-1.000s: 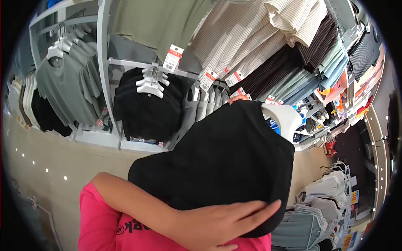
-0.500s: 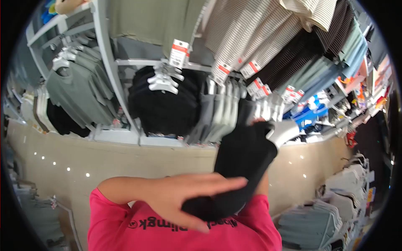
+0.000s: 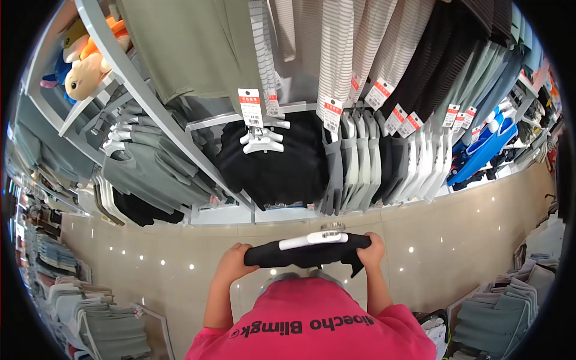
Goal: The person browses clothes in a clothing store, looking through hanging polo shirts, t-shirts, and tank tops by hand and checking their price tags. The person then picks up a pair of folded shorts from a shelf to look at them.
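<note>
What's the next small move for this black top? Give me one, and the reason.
I'd probably raise the black top toward the hanging black garments, hook first. The left hand and right hand grip its two ends, the white hanger lies along its edge with the metal hook toward the rack, and those garments hang on similar hangers ahead.

Open floor separates black garment from clothes rack.

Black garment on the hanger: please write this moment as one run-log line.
black garment: on white hanger | left hand: holds one side | right hand: holds opposite side
</note>
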`<state>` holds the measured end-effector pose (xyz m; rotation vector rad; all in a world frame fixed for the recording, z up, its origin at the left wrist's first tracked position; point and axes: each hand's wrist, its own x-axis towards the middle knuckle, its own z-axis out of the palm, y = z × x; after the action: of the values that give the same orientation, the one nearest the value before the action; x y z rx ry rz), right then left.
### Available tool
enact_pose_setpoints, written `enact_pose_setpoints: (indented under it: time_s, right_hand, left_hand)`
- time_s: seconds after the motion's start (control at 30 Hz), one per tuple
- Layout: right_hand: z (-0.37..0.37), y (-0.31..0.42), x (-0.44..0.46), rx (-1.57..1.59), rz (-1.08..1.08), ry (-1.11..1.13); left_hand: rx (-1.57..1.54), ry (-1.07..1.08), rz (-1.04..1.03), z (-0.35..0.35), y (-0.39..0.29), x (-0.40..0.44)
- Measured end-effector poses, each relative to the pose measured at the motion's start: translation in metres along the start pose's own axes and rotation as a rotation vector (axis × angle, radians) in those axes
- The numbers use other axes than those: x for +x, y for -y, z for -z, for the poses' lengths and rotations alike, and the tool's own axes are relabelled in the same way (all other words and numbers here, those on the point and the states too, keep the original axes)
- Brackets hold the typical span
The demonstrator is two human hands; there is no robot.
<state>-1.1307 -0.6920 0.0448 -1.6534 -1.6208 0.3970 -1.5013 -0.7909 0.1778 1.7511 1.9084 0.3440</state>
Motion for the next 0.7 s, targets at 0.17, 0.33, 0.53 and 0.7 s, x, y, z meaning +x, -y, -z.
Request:
enact_pose_setpoints:
  time_s: [0.17,0.33,0.53,0.7]
  right_hand:
    - [-0.022,0.021,0.024,0.048,-0.006,0.064]
    - [-0.054,0.048,0.027,0.043,-0.012,0.086]
    - [-0.076,0.084,0.040,-0.027,-0.051,0.173]
    - [-0.116,0.101,0.074,-0.081,-0.072,0.186]
  left_hand:
    - [-0.029,-0.254,0.026,0.016,0.003,0.014]
    - [0.016,-0.531,0.167,0.006,0.032,0.034]
    - [0.000,-0.536,0.251,0.012,0.076,0.061]
    - [-0.020,-0.492,0.257,0.038,0.105,0.108]
